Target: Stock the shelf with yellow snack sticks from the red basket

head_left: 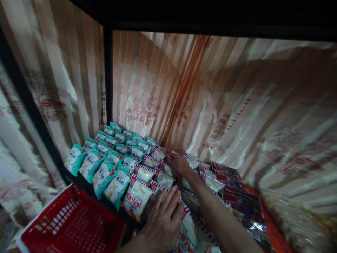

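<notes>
Left to right: red basket (39,221) below the shelf, teal packs (118,184) in rows, then white packs (137,196) under my hands. Left hand (164,214) over front packs, grip extended, not clamped. Right hand (179,161) at the back; can't tell if its grip is closed on one. Looks like I'm adjusting packs; next move calls for light fingers.

White snack bags (137,197) sat in close, overlapping rows on the shelf (84,187), edges striped red and blue. Front-left one leaned back, red lettering facing me; looked plump, sealed. Others behind lay tilted, tops sloping rearward, partly hiding one another. My left grip (165,211) screened several front ones; my right grip (179,162) was among the rear ones.
</notes>
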A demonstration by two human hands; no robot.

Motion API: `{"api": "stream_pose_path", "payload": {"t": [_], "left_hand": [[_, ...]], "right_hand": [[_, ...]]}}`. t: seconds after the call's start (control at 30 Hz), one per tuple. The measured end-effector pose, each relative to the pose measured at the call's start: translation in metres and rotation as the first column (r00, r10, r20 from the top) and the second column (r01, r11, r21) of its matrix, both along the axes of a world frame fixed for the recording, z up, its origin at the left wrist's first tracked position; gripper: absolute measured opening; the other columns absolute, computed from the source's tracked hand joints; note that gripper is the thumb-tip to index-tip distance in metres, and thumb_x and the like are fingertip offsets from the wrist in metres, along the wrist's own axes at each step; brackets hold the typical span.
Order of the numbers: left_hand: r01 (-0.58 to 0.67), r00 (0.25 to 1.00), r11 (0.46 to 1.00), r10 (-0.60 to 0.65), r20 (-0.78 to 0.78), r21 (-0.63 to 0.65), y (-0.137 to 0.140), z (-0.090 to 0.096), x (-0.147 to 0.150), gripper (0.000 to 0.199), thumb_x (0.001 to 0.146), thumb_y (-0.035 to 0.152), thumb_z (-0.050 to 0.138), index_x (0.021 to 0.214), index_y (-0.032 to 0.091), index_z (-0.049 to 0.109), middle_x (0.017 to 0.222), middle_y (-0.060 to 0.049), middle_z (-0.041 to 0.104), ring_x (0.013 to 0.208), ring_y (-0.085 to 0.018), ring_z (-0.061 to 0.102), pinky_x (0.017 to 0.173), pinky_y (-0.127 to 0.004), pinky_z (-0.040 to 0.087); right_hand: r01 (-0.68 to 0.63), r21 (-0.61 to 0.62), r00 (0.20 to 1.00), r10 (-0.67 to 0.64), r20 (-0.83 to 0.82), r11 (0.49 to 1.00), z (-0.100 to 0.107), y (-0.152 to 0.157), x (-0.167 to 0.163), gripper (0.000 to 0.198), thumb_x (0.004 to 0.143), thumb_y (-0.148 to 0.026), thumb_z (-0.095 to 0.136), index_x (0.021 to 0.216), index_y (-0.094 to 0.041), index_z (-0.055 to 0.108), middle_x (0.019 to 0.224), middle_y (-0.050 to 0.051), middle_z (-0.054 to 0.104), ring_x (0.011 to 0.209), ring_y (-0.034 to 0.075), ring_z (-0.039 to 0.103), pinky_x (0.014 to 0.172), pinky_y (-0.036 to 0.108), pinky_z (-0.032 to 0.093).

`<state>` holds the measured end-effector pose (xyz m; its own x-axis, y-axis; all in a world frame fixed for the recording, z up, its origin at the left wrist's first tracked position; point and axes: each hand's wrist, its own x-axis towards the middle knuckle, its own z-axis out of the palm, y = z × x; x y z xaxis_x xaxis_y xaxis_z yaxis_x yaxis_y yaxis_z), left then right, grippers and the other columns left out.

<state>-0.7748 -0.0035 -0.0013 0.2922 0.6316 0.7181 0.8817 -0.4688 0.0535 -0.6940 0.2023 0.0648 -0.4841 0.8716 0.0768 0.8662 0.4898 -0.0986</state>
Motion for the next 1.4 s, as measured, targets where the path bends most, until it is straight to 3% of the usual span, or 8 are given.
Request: {"api": "stream_pose_path", "payload": {"t": [0.13, 0.33, 0.53, 0.67, 0.87, 1.0, 1.2, 1.4], "left_hand": [[0.007, 1.0, 1.0, -0.007, 0.004, -0.003, 0.003, -0.014, 0.004, 0.042, 0.089, 0.036, 0.044, 0.125, 0.016, 0.051, 0.139, -0.007, 0.045, 0.137, -0.024, 0.024, 0.111, -0.039, 0.023], [-0.014, 0.999, 1.0, 0.014, -0.029, 0.006, 0.004, -0.018, -0.002, 0.039, 0.089, 0.031, 0.044, 0.124, 0.017, 0.053, 0.142, -0.005, 0.041, 0.137, -0.024, 0.023, 0.112, -0.039, 0.019], [-0.108, 0.991, 0.994, 0.107, -0.077, 0.001, -0.011, -0.004, -0.024, 0.045, 0.086, 0.027, 0.046, 0.13, 0.018, 0.047, 0.148, -0.006, 0.029, 0.138, -0.027, 0.021, 0.113, -0.043, 0.015], [-0.19, 0.981, 0.982, 0.19, -0.033, 0.005, -0.024, -0.004, -0.037, 0.054, 0.086, 0.025, 0.047, 0.139, 0.021, 0.037, 0.149, -0.007, 0.027, 0.137, -0.03, 0.019, 0.111, -0.047, 0.015], [-0.3, 0.948, 0.954, 0.296, 0.118, 0.016, -0.022, -0.015, -0.047, 0.059, 0.085, 0.03, 0.051, 0.14, 0.018, 0.033, 0.15, -0.01, 0.024, 0.137, -0.033, 0.02, 0.109, -0.051, 0.018], [-0.343, 0.93, 0.939, 0.344, 0.128, -0.036, -0.015, -0.016, -0.051, 0.06, 0.085, 0.038, 0.051, 0.14, 0.02, 0.035, 0.149, -0.011, 0.026, 0.136, -0.035, 0.021, 0.108, -0.052, 0.019], [-0.346, 0.926, 0.936, 0.352, 0.139, -0.067, -0.009, -0.019, -0.057, 0.057, 0.087, 0.037, 0.046, 0.14, 0.019, 0.035, 0.149, -0.013, 0.026, 0.136, -0.032, 0.023, 0.109, -0.049, 0.021], [-0.322, 0.937, 0.946, 0.322, 0.137, -0.018, -0.003, -0.025, -0.061, 0.051, 0.089, 0.033, 0.044, 0.138, 0.019, 0.038, 0.148, -0.012, 0.028, 0.136, -0.03, 0.025, 0.109, -0.048, 0.022]], "right_hand": [[0.042, -0.049, 0.999, -0.04, 0.032, 0.998, -0.004, 0.005, -0.017, 0.046, 0.095, -0.042, 0.025, 0.111, -0.02, 0.062, 0.1, 0.011, 0.07, 0.094, 0.021, 0.065, 0.08, 0.029, 0.045], [0.027, -0.09, 0.999, -0.024, 0.04, 0.996, -0.005, 0.002, -0.032, 0.054, 0.095, -0.048, 0.015, 0.117, -0.024, 0.059, 0.109, 0.007, 0.067, 0.101, 0.018, 0.062, 0.082, 0.026, 0.044], [0.055, 0.032, 0.997, -0.057, 0.059, 0.998, 0.001, -0.009, -0.037, 0.044, 0.094, -0.038, 0.028, 0.119, -0.019, 0.058, 0.1, 0.015, 0.069, 0.1, 0.026, 0.061, 0.086, 0.037, 0.042], [-0.066, 0.084, 0.996, 0.061, 0.07, 0.994, 0.009, -0.019, -0.044, 0.034, 0.091, -0.029, 0.037, 0.11, -0.021, 0.064, 0.11, 0.012, 0.066, 0.108, 0.024, 0.056, 0.096, 0.035, 0.034], [-0.193, -0.032, 0.976, 0.195, 0.1, 0.981, 0.001, -0.024, -0.065, 0.026, 0.087, -0.024, 0.045, 0.092, -0.026, 0.07, 0.097, 0.003, 0.07, 0.093, 0.015, 0.062, 0.079, 0.023, 0.042], [-0.148, -0.039, 0.984, 0.151, 0.09, 0.988, -0.007, -0.018, -0.074, 0.027, 0.086, -0.026, 0.046, 0.102, -0.027, 0.068, 0.107, 0.002, 0.068, 0.097, 0.016, 0.061, 0.077, 0.025, 0.044], [-0.096, -0.045, 0.99, 0.1, 0.095, 0.994, -0.009, -0.012, -0.08, 0.018, 0.08, -0.029, 0.056, 0.089, -0.027, 0.071, 0.097, 0.001, 0.07, 0.092, 0.017, 0.062, 0.073, 0.024, 0.044], [-0.06, -0.001, 0.997, 0.06, 0.043, 0.998, -0.014, -0.013, -0.085, 0.023, 0.083, -0.029, 0.049, 0.091, -0.024, 0.07, 0.096, 0.004, 0.07, 0.091, 0.016, 0.062, 0.075, 0.024, 0.044]]}}
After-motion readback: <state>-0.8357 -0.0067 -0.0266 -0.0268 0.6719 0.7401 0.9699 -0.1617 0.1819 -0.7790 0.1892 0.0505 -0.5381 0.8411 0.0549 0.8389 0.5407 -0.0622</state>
